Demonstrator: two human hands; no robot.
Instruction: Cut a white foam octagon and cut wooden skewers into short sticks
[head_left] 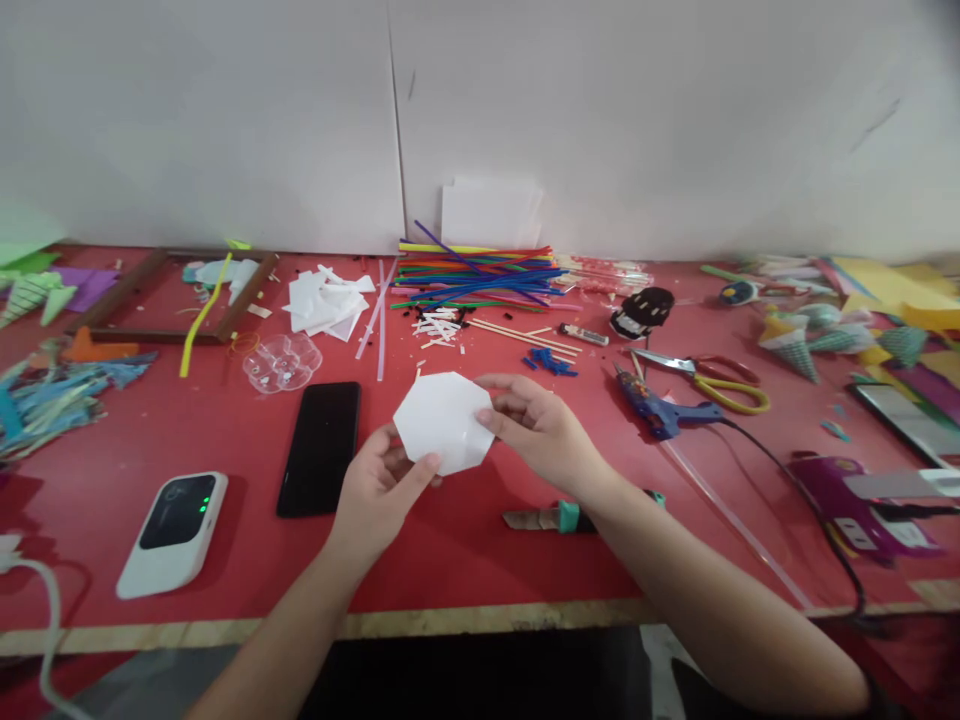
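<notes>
A white, many-sided piece of paper or card (442, 420) is held up over the red table between both hands. My left hand (382, 485) pinches its lower left edge, thumb on the front face. On the upper right edge, my right hand (536, 425) grips it, with the thumb on the front and the fingers behind. Below my right forearm lies a utility knife (544, 518) with a green and black handle, partly hidden by the arm. A black phone (321, 448) rests just left of my left hand.
Colourful pipe cleaners (480, 275) lie at the back, near white paper scraps (326, 300). To the right are scissors (701, 372), a corded glue gun (664, 405) and a purple power strip (862, 505). A white device (174, 535) and a wooden frame (150, 290) occupy the left.
</notes>
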